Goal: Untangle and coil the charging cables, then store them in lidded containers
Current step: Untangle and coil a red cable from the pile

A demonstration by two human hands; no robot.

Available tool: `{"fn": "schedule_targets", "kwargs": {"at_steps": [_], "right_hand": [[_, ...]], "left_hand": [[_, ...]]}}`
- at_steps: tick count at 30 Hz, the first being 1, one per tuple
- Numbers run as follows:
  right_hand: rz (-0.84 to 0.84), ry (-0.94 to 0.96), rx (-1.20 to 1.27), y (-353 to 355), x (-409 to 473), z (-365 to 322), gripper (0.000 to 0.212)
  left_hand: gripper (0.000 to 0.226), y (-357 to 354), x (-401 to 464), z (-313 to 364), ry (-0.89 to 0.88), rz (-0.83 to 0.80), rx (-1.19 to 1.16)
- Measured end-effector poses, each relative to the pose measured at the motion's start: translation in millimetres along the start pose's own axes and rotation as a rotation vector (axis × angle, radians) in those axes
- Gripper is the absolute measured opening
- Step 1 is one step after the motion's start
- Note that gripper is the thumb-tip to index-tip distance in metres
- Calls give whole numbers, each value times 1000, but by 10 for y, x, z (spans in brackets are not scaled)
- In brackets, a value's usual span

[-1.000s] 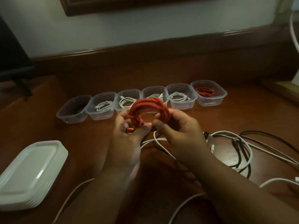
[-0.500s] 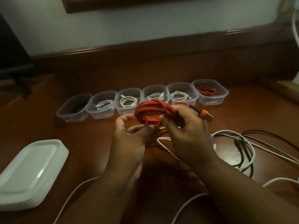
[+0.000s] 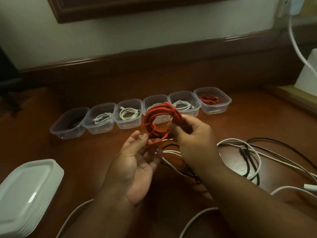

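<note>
Okay, my right hand [image 3: 192, 134] pinches the light, springy red coil [image 3: 161, 122] at 3 o'clock, my left hand [image 3: 135, 162] loosely open, fingertips pinching its plug end at 7.

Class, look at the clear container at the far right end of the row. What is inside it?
The rightmost container holds a coiled red cable with a plug end showing at its right side. It has no lid on. Whether anything lies beneath the coil cannot be seen.

Matt red braided cable [image 3: 159, 115], clear plastic containers [image 3: 128, 114], glossy wooden table [image 3: 257, 121].
</note>
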State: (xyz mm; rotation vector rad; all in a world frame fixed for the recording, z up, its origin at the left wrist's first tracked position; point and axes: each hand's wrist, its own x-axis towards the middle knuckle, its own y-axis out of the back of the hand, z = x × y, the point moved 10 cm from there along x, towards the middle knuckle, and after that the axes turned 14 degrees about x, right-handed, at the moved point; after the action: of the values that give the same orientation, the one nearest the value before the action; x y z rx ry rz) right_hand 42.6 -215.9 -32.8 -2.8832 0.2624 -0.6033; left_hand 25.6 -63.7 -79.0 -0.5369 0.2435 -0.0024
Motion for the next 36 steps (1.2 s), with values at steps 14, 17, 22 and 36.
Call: {"fn": "schedule_targets", "kwargs": {"at_steps": [14, 17, 22, 36], "right_hand": [[85, -626, 693, -98, -99, 361, 15], [37, -770, 809, -218, -206, 377, 19], [1, -851, 880, -316, -282, 403, 22], [-145, -507, 549, -407, -235, 163, 22]], "left_hand": [[15, -85, -95, 175, -200, 28, 497], [11, -35, -93, 428, -457, 122, 748], [5, -30, -169, 639, -648, 199, 947], [30, -35, -116, 205, -324, 78, 225]]}}
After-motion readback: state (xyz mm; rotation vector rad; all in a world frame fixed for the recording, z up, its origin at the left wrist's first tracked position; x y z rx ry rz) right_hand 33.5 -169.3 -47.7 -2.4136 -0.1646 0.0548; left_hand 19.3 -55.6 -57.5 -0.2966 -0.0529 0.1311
